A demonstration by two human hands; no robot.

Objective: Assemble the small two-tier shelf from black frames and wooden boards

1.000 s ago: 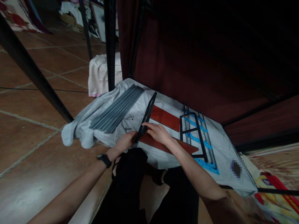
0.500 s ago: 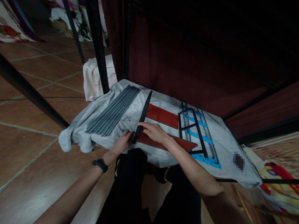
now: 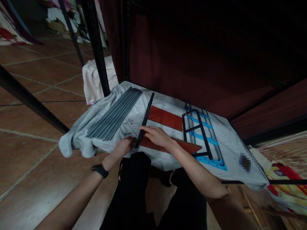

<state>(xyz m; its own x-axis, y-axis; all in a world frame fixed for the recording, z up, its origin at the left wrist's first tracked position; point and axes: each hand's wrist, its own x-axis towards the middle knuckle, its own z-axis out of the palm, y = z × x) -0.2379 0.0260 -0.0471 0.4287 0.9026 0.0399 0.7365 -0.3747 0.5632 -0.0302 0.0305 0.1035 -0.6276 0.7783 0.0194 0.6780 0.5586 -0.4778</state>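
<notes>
My right hand grips a long black metal bar near its lower half, thumb and fingers closed around it. My left hand is at the bar's near end, fingers curled together; what they pinch, if anything, is hidden. The bar stands along the left ends of two reddish-brown boards: the farther board lies flat, while the nearer board is tilted up and partly covered by my right forearm. Several small screws lie on the grey cloth left of the bar.
Several grey metal tubes lie side by side at the left. At the right, a black metal frame rests over blue slatted parts with thin rods. Black upright posts stand at the left; a dark red curtain hangs behind.
The view has shifted slightly. My left hand has drawn a little back from the bar's near end, while my right hand keeps its grip on the bar.
</notes>
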